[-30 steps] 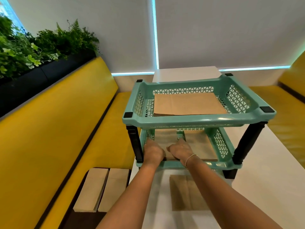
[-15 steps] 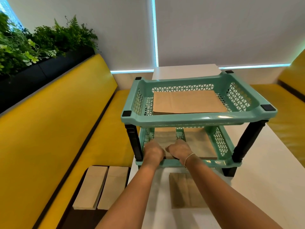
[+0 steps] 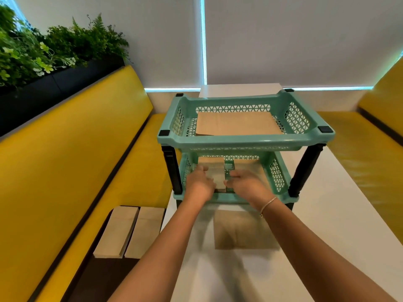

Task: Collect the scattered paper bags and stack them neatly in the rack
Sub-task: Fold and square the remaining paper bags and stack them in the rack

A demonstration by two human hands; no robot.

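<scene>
Hands reach into the lower tier of the teal plastic two-tier rack (image 3: 244, 144): left hand (image 3: 199, 184) lies relaxed on the narrow brown paper bag (image 3: 212, 171); right hand (image 3: 246, 184) hovers open. Square that bag against the tier's left wall before fetching the flat brown bag (image 3: 244, 229) at the white table's (image 3: 327, 225) near edge.
</scene>
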